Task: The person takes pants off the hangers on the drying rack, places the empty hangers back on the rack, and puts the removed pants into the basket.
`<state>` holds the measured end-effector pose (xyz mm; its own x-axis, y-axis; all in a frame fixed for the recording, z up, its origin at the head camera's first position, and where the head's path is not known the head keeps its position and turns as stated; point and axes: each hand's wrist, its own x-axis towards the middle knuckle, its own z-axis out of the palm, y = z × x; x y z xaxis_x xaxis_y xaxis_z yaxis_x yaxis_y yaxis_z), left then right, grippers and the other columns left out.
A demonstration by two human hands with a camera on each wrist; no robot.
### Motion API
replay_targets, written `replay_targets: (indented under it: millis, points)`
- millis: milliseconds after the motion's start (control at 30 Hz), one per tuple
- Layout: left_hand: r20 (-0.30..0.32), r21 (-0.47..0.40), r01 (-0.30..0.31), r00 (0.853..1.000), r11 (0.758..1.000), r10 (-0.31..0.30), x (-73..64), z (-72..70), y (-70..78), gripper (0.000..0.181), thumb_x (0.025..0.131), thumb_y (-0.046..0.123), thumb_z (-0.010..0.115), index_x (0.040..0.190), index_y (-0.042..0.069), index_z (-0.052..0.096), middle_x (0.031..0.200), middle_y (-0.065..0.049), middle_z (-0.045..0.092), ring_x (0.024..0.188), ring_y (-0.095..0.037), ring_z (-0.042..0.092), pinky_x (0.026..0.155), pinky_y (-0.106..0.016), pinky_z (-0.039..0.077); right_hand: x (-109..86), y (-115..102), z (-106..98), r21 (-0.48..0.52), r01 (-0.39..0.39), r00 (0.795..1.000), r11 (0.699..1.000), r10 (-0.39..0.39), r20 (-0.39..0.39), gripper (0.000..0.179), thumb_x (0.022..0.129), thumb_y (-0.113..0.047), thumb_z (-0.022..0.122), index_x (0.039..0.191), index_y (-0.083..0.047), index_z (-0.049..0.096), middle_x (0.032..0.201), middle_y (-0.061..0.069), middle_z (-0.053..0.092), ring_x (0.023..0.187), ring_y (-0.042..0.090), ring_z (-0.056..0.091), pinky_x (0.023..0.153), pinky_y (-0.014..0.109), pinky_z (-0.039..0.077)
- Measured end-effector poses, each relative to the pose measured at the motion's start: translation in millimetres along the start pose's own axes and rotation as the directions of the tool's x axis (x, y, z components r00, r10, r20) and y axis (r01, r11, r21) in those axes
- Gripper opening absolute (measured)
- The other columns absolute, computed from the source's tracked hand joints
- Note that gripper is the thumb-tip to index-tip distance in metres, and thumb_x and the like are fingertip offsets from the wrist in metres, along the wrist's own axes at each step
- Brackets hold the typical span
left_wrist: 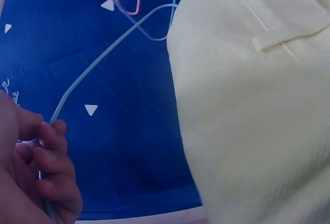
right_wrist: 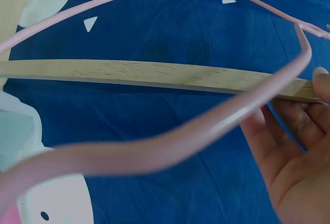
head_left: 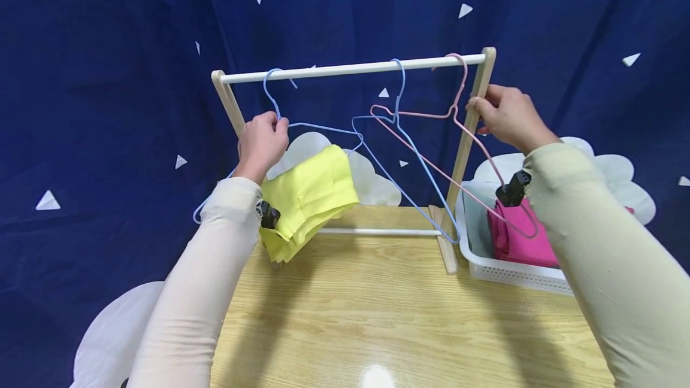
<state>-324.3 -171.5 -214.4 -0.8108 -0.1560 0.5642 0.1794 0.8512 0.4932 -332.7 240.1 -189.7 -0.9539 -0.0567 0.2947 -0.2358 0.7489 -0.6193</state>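
My left hand [head_left: 262,142] pinches a light blue hanger [left_wrist: 95,64] just below its hook, which loops over the white rail [head_left: 345,69] of a small clothes rack. Folded yellow pants [head_left: 309,193] hang from that hanger, tilted, with a belt loop showing in the left wrist view. At the rack's other end, my right hand [head_left: 512,114] holds the wooden right post [right_wrist: 144,73] near its top, thumb on one side and fingers on the other. A pink hanger [right_wrist: 154,154] hangs close by, crossing in front of the post and this hand in the right wrist view.
A second blue hanger [head_left: 399,106] hangs mid-rail, overlapping the pink one. Right of the rack, a white basket [head_left: 517,274] holds folded bright pink cloth [head_left: 520,235]. The rack stands on a wooden table [head_left: 334,310] before a dark blue curtain [head_left: 108,76].
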Motion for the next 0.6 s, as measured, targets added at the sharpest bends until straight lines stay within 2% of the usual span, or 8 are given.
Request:
replay_targets:
  millis: [267, 333, 433, 500, 600]
  points:
    - [0.065, -0.012, 0.026, 0.998, 1.0, -0.025, 4.4, 1.8, -0.6, 0.04, 0.101, 0.034, 0.045, 0.068, 0.011, 0.048, 0.06, -0.003, 0.046, 0.069, -0.027, 0.052, 0.055, -0.033, 0.032, 1.3, 0.3, 1.0, -0.01, 0.015, 1.0, 1.0, -0.015, -0.011, 0.055, 0.106, -0.042, 0.034, 0.143, -0.003, 0.046, 0.134, 0.029, 0.057, 0.116, 0.045, 0.062, 0.095, 0.053, 0.052]
    - [0.084, -0.007, 0.025, 0.996, 1.0, -0.025, 5.4, 2.1, 0.2, 0.04, 0.102, 0.034, 0.044, 0.071, 0.01, 0.054, 0.067, -0.006, 0.056, 0.073, -0.028, 0.054, 0.057, -0.034, 0.035, 1.2, 0.9, 0.7, -0.005, 0.012, 1.0, 1.0, -0.012, -0.011, 0.055, 0.106, -0.042, 0.034, 0.144, -0.003, 0.046, 0.134, 0.029, 0.057, 0.116, 0.045, 0.061, 0.095, 0.053, 0.052]
    - [0.104, -0.013, 0.029, 0.994, 0.999, -0.028, 6.4, 2.8, 0.6, 0.039, 0.103, 0.032, 0.043, 0.084, 0.008, 0.066, 0.087, -0.011, 0.071, 0.084, -0.029, 0.06, 0.064, -0.036, 0.04, 1.0, 2.1, 0.4, 0.0, 0.011, 1.0, 1.0, -0.011, -0.014, 0.055, 0.106, -0.041, 0.035, 0.143, -0.003, 0.046, 0.133, 0.029, 0.057, 0.116, 0.044, 0.061, 0.094, 0.053, 0.052]
    - [0.103, -0.019, 0.035, 0.994, 0.999, -0.033, 6.8, 3.2, 0.0, 0.038, 0.103, 0.032, 0.043, 0.091, 0.008, 0.07, 0.099, -0.011, 0.074, 0.089, -0.029, 0.061, 0.069, -0.038, 0.042, 1.1, 1.9, 0.7, 0.003, 0.013, 1.0, 1.0, -0.013, -0.015, 0.055, 0.105, -0.041, 0.035, 0.143, -0.003, 0.046, 0.132, 0.028, 0.058, 0.116, 0.043, 0.061, 0.093, 0.051, 0.054]
    - [0.095, -0.02, 0.041, 0.995, 0.999, -0.039, 7.3, 3.4, -1.7, 0.038, 0.103, 0.031, 0.043, 0.093, 0.008, 0.071, 0.1, -0.013, 0.074, 0.091, -0.03, 0.062, 0.069, -0.038, 0.043, 1.8, 1.0, 1.5, 0.002, 0.02, 1.0, 1.0, -0.02, -0.021, 0.053, 0.105, -0.04, 0.036, 0.141, -0.002, 0.048, 0.131, 0.028, 0.059, 0.116, 0.041, 0.061, 0.089, 0.047, 0.056]
